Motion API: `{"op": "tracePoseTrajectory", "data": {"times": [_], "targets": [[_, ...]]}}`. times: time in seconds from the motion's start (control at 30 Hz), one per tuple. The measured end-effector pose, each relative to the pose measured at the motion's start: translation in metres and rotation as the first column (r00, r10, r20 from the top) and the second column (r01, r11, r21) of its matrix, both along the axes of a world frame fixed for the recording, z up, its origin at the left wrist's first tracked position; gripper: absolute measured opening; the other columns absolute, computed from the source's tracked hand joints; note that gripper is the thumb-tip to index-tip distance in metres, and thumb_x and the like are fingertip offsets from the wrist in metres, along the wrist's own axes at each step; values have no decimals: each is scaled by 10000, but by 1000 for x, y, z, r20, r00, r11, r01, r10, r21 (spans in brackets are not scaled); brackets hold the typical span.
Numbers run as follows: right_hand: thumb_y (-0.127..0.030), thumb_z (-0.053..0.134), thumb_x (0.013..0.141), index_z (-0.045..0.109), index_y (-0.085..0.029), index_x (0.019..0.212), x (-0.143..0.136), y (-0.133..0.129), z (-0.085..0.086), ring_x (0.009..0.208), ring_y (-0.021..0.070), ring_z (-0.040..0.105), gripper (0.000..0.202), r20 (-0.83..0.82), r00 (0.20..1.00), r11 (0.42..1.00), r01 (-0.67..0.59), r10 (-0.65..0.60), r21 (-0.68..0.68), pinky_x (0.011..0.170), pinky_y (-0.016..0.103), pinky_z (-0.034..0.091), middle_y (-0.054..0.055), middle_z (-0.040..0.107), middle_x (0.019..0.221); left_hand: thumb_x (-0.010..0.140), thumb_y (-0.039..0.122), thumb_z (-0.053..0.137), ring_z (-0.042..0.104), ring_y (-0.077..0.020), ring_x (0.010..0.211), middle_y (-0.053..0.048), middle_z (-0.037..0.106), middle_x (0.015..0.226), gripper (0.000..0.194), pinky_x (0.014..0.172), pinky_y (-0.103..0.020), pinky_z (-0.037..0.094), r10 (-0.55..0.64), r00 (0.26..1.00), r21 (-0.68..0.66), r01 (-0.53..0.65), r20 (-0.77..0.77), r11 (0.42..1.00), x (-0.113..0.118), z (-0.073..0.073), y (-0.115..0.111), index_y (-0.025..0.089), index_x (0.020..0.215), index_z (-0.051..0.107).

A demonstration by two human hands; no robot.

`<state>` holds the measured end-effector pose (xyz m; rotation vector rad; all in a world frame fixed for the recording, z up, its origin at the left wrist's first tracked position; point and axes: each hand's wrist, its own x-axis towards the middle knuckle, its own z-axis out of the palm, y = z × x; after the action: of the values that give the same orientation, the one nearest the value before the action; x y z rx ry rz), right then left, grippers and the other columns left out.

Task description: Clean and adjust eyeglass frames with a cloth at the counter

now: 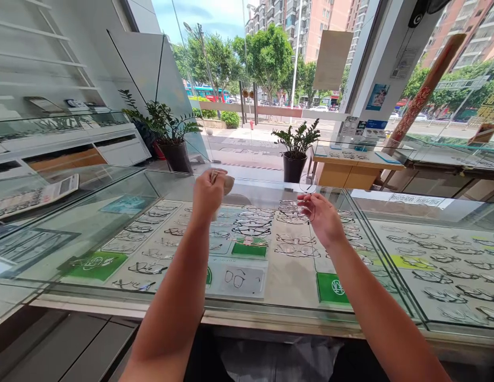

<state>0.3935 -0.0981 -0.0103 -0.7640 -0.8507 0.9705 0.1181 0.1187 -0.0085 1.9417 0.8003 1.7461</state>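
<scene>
My left hand (209, 192) is raised above the glass display case (284, 297), fingers closed around a soft grey-beige piece that looks like a cloth (228, 185). Most of that piece is hidden behind the hand. To the right, my right hand (325, 218) pinches a thin, dark-rimmed pair of eyeglasses (314, 212) between thumb and fingers, held up over the case. One rim shows at the fingertips and another part rises above them. The two hands are apart. Below them, rows of eyeglasses (251, 230) lie inside the case.
Green boxes (331, 289) and a grey card with a glasses picture (242, 279) lie in the case. A newspaper (51, 193) rests on the left counter. Potted plants (294, 159) stand beyond, before the glass door. More eyeglasses fill the right-hand case (390, 276).
</scene>
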Motion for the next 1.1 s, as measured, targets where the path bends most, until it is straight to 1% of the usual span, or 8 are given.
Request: {"op": "tracePoseTrajectory", "data": {"times": [0.2,0.3,0.43,0.53,0.6,0.67,0.8,1.1], "targets": [[-386,776,880,779,-234,839,5,0,-2,944,174,709,157,63,991,993,-114,114,-14,820,283,526,32,784,950,630,1047,604,280,-46,299,67,437,388,816,450,-303,299,70,927,70,-47,-368,996,-26,-28,25,237,540,573],[-372,758,882,765,-232,834,6,0,-3,910,169,696,149,81,988,991,-134,135,-19,817,289,519,32,786,942,600,1059,575,311,-72,287,79,365,353,802,462,-304,382,48,861,79,-9,-506,997,-33,-42,28,269,510,475],[-342,725,896,753,-227,827,9,1,-4,868,169,679,137,123,980,988,-153,154,-21,818,303,498,30,786,909,708,896,692,595,-194,474,-1,574,494,657,610,-373,545,80,796,91,-32,-600,995,-26,-37,12,251,651,582],[-320,702,891,739,-225,801,12,0,-2,864,180,688,136,183,969,986,-162,168,-47,807,313,478,27,779,872,926,692,652,775,-360,968,-191,799,1043,543,896,-550,608,142,782,148,-64,-607,987,4,-17,-25,180,1089,734],[-309,687,890,740,-225,798,16,-1,-1,865,191,695,135,254,950,983,-170,181,-62,826,330,474,27,775,855,1009,605,624,668,-369,1347,-210,713,1404,578,1146,-591,519,130,817,235,7,-562,972,32,-4,-57,194,1416,636],[-304,670,897,745,-222,803,19,-2,1,868,202,698,146,335,919,978,-195,208,-73,860,352,476,30,770,844,951,626,741,560,-355,1495,-198,590,1598,829,1240,-560,468,33,854,346,174,-519,922,58,4,-86,221,1618,460],[-298,636,903,728,-220,797,24,-5,5,861,219,698,161,432,859,961,-256,275,-103,913,397,482,30,754,818,922,584,812,601,-351,1457,-156,632,1575,903,1204,-551,509,-51,860,411,294,-508,863,83,0,-116,289,1672,405],[-299,642,881,727,-214,781,29,-9,8,846,216,692,156,495,816,954,-262,300,-146,925,412,474,26,760,796,853,561,884,755,-311,1211,-112,794,1315,721,1025,-491,600,-72,924,481,260,-375,838,84,-8,-111,290,1472,632]]}}
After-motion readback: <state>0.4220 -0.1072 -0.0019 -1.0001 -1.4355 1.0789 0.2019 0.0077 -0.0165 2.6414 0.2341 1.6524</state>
